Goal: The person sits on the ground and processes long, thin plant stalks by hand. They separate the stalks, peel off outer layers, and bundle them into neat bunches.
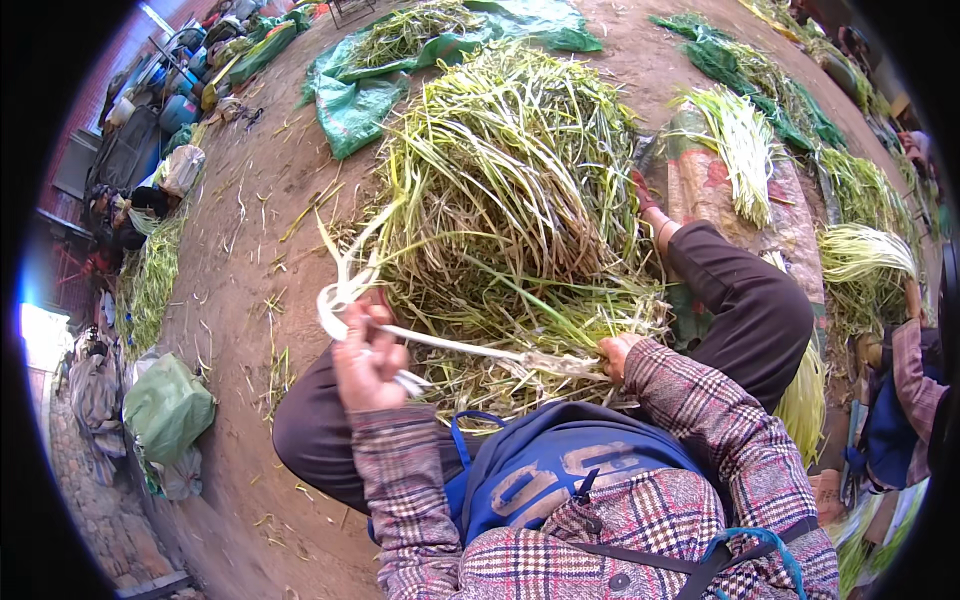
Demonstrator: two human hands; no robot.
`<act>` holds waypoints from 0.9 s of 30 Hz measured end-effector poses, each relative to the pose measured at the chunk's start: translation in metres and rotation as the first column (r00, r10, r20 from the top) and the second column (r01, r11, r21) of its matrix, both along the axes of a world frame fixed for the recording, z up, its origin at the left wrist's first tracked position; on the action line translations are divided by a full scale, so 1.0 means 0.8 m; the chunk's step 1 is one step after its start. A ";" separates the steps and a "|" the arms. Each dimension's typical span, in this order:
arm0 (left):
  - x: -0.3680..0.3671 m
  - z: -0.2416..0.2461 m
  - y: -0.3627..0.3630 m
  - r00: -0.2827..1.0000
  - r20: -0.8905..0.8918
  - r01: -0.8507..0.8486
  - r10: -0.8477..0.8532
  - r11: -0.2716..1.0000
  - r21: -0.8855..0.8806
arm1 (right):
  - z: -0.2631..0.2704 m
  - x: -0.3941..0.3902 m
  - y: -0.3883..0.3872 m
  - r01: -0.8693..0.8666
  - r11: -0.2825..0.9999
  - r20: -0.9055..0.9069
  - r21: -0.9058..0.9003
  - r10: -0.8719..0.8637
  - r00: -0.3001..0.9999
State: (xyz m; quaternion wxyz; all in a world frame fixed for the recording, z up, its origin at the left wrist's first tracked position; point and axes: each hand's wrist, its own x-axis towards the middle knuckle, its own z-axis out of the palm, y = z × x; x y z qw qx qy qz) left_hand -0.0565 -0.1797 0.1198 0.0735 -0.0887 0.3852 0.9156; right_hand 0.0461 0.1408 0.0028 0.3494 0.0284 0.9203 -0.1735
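Observation:
White-stemmed green stalks (pixel 450 343), perhaps garlic shoots, stretch between my hands above the ground. My left hand (pixel 370 356) grips their pale middle, with leafy ends looping up beyond the fingers. At the dry, ragged root end, my right hand (pixel 621 355) has its fingers closed; the fingertips are partly hidden. A large heap of green and yellow stalks (pixel 510 165) lies just beyond my hands, between my bent legs. Loose trimmed leaves and husks (pixel 480 382) cover the space beneath the held stalks.
Cleaned white stalks (pixel 739 150) lie on a woven sack (pixel 795 217) to the right. Green plastic sheeting (pixel 345 112) is beyond the heap. A green bag (pixel 166 409) stands at left. Another person's sleeve (pixel 911 382) shows at far right, near a pale bundle (pixel 866 251).

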 end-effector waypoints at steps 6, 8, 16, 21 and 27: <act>-0.017 0.096 -0.078 0.960 -0.275 0.002 0.061 0.975 0.222 | -0.004 -0.001 0.002 -0.083 0.972 0.098 0.220 0.063 0.993; -0.016 0.107 -0.089 0.909 -0.386 -0.070 0.158 0.970 0.233 | 0.002 -0.001 0.001 -0.033 0.957 0.138 0.288 -0.007 0.990; -0.012 -0.031 0.035 0.958 0.249 -0.151 0.143 0.989 0.011 | 0.062 -0.033 -0.020 0.152 0.893 -0.289 -0.423 -0.292 0.912; -0.011 -0.046 0.050 0.943 0.318 -0.115 0.101 0.993 0.027 | 0.056 -0.024 -0.083 -0.053 0.642 -0.011 -0.765 0.069 0.998; 0.021 -0.073 0.087 0.982 0.184 0.018 0.046 0.942 -0.335 | 0.058 -0.046 -0.101 0.009 0.767 -0.199 -0.641 -0.178 0.964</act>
